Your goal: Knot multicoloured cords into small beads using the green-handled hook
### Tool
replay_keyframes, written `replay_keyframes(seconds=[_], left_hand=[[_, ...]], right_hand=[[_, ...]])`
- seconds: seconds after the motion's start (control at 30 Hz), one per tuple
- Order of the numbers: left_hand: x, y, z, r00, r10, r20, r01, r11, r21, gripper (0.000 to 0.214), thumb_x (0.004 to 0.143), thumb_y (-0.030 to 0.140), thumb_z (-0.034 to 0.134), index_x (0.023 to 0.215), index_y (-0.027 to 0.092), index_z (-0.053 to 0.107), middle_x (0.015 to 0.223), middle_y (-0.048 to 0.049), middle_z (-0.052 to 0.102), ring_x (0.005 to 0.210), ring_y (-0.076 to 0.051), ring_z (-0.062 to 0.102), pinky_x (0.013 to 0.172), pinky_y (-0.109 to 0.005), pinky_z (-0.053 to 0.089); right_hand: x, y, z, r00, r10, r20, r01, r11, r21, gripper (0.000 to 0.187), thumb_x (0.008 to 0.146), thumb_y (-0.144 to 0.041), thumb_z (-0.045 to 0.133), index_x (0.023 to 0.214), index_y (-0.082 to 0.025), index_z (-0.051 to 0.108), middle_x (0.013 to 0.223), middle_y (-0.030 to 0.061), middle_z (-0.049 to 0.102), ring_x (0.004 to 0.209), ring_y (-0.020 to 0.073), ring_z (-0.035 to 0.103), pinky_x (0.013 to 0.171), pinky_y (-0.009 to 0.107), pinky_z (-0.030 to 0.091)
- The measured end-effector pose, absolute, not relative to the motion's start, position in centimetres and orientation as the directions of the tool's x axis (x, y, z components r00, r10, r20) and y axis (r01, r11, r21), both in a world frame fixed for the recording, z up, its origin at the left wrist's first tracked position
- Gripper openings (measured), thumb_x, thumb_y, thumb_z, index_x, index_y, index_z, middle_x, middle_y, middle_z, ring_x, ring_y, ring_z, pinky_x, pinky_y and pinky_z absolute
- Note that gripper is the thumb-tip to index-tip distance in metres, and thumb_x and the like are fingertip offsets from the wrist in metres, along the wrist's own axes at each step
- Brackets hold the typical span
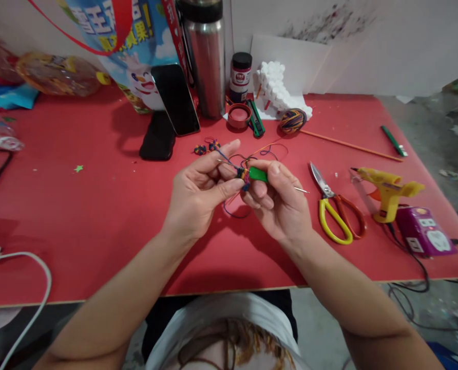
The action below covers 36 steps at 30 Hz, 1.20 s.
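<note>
Above the middle of the red table [98,216] my two hands meet. My left hand [200,192] pinches a small multicoloured yarn bundle [244,176] between thumb and fingers, its index finger stretched out over it. My right hand [281,200] is closed on a thin stick with a green piece [258,174] at the bundle; the stick's tip [302,190] pokes out to the right. Loose coloured threads [265,151] trail from the bundle across the table toward a ball of yarn [292,120].
Yellow-handled scissors [335,208], a yellow glue gun [386,190] and a purple power strip [425,231] lie to the right. At the back stand a phone [175,100], a steel flask [206,61], a jar [240,74], white foam [277,87] and a long skewer [352,145]. A white cable [29,262] lies left.
</note>
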State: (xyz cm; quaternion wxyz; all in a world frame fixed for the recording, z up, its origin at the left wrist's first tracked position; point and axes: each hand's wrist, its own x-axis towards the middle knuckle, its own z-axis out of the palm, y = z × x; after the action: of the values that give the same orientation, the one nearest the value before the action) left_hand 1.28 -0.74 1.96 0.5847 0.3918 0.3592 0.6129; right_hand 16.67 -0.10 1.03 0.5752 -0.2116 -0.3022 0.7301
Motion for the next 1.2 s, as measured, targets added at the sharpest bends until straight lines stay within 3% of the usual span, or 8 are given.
replay_keyframes(seconds=[0.4, 0.67, 0.9, 1.2], left_hand=[[1.82, -0.6, 1.12, -0.115, 0.99, 0.088, -0.425, -0.129, 0.896, 0.049, 0.073, 0.013, 0.098, 0.118, 0.028, 0.086, 0.08, 0.0036, 0.067, 0.078, -0.009, 0.066, 0.079, -0.021, 0.061], [1.65, -0.99, 1.68, -0.118, 0.991, 0.068, -0.329, -0.103, 0.939, 0.043, 0.079, 0.016, 0.093, 0.119, 0.03, 0.084, 0.086, 0.0018, 0.068, 0.092, -0.015, 0.071, 0.088, -0.03, 0.062], [1.23, -0.67, 1.49, -0.07, 0.992, 0.108, -0.323, -0.125, 0.938, 0.033, 0.083, 0.018, 0.093, 0.112, 0.033, 0.085, 0.104, 0.0012, 0.078, 0.094, -0.014, 0.072, 0.093, -0.031, 0.061], [1.11, -0.48, 1.59, -0.121, 0.988, 0.092, -0.326, -0.127, 0.937, 0.043, 0.075, 0.012, 0.097, 0.113, 0.032, 0.087, 0.086, 0.0022, 0.069, 0.084, -0.011, 0.064, 0.083, -0.024, 0.062]], right_hand=[[16.57, 0.24, 0.87, -0.244, 0.969, 0.026, -0.707, -0.16, -0.688, 0.017, 0.1, -0.032, 0.073, 0.101, -0.019, 0.084, 0.066, -0.0041, 0.064, 0.05, 0.005, 0.038, 0.056, 0.023, 0.046], [16.66, 0.48, 0.41, -0.224, 0.973, 0.061, -0.659, -0.105, -0.745, 0.015, 0.1, -0.035, 0.075, 0.103, -0.022, 0.084, 0.068, -0.0039, 0.066, 0.051, 0.0057, 0.039, 0.058, 0.023, 0.046], [16.77, 0.51, 0.32, -0.271, 0.96, 0.068, -0.642, -0.128, -0.756, 0.015, 0.1, -0.034, 0.075, 0.103, -0.023, 0.084, 0.068, -0.0039, 0.066, 0.051, 0.0056, 0.039, 0.057, 0.023, 0.046], [16.67, 0.47, 0.21, -0.219, 0.972, 0.087, -0.586, -0.06, -0.808, 0.021, 0.095, -0.042, 0.082, 0.106, -0.024, 0.082, 0.069, -0.0042, 0.068, 0.053, 0.0072, 0.044, 0.059, 0.026, 0.047]])
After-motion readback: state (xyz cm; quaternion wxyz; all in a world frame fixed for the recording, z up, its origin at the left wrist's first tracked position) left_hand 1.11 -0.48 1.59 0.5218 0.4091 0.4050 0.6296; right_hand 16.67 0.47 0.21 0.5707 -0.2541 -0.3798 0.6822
